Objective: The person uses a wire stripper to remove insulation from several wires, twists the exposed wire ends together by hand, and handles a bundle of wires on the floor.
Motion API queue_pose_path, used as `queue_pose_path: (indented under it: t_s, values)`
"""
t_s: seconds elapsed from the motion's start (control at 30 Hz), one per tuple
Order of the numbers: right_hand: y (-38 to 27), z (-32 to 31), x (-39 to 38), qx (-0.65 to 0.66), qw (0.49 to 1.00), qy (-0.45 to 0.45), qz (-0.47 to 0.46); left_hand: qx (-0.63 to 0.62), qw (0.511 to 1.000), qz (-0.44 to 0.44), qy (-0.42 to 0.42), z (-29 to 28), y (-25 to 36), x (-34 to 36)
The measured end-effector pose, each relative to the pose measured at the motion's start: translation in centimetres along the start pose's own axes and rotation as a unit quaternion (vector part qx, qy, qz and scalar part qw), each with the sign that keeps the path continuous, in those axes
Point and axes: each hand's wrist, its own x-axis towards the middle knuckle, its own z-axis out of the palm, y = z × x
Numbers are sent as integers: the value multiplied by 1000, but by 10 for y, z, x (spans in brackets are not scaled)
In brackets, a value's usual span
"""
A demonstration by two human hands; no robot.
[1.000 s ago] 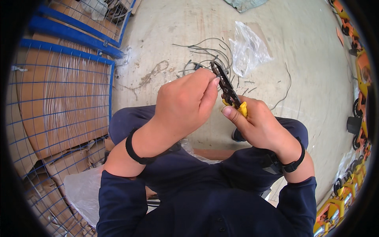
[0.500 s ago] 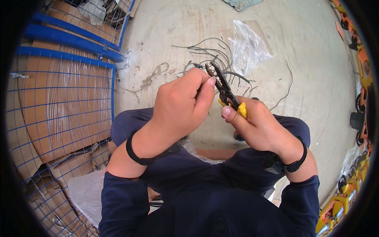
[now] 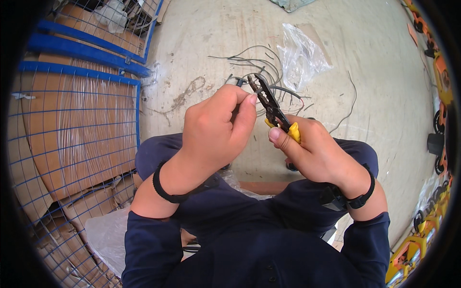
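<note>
Over the concrete floor (image 3: 384, 72), between the blue mesh fence (image 3: 86, 56) at its left edge and the yellow-orange equipment (image 3: 409, 251) along its right edge, we hold a wire stripper (image 3: 270, 105) in mid-air. Our right hand (image 3: 317, 149) wraps the yellow grips (image 3: 294, 133), thumb on top; its far fingers are hidden. Black jaws stand parted, tips toward the floor's far edge. Our left hand (image 3: 216, 125) presses thumb to bent forefinger just beside them; anything in that pinch is too small to tell. Beyond, loose dark cables (image 3: 288, 90) and clear plastic film (image 3: 302, 60) lie on the floor.

Risks, as we judge: one squeeze of the grips could nip our left fingertips, since they sit so near the jaws. The curled hand may mask whatever is pinched, so a bite could land off mark. A slack pinch could drop a tiny piece among the cables, where we would struggle to spot it.
</note>
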Motion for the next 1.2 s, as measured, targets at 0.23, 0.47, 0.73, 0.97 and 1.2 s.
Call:
queue_pose_path:
  t_s: [0.23,0.47,0.73,0.97,1.2]
  values:
    - [4,1,0,-41,997,21,-55,10,1000,22,5,1,1,1]
    - [2,0,-1,-39,999,5,-28,9,1000,19,0,1,3,1]
    - [6,3,-1,-67,996,22,-53,7,1000,25,2,1,1,1]
    - [5,4,-2,-69,997,22,-40,-3,1000,11,-7,-2,2,0]
    - [2,7,-6,-49,998,27,-20,-5,1000,9,-7,-2,3,0]
